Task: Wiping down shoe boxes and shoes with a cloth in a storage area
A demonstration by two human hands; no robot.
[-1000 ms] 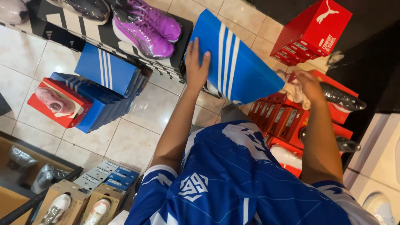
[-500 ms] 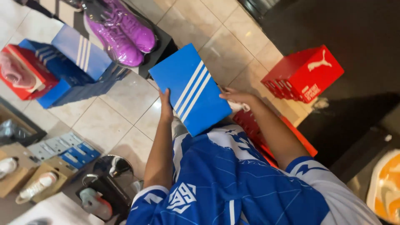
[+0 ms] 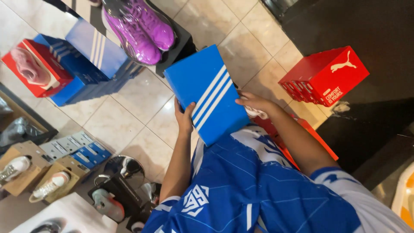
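The left hand (image 3: 184,117) is clamped on the left long edge of a blue rectangular cardboard shoebox lid with three white diagonal stripes (image 3: 207,92), thumb on the striped top and the other fingers hidden behind it. The right hand (image 3: 254,103) grips the opposite long edge near the lower right corner, fingers curled over the rim. The lid thus sits between the two hands, held up off the floor in front of the person's blue and white patterned jersey (image 3: 250,190), tilted so its far end points toward a pair of glossy purple sports shoes (image 3: 142,28) on a dark stand.

Under the right forearm lies an open red cardboard box (image 3: 302,129), partly hidden. A closed red cardboard shoebox (image 3: 325,75) stands on the beige tiled floor (image 3: 129,112), well apart to the right. To the left, blue striped shoeboxes (image 3: 92,60) are stacked beside a red box holding a pink shoe (image 3: 30,67).
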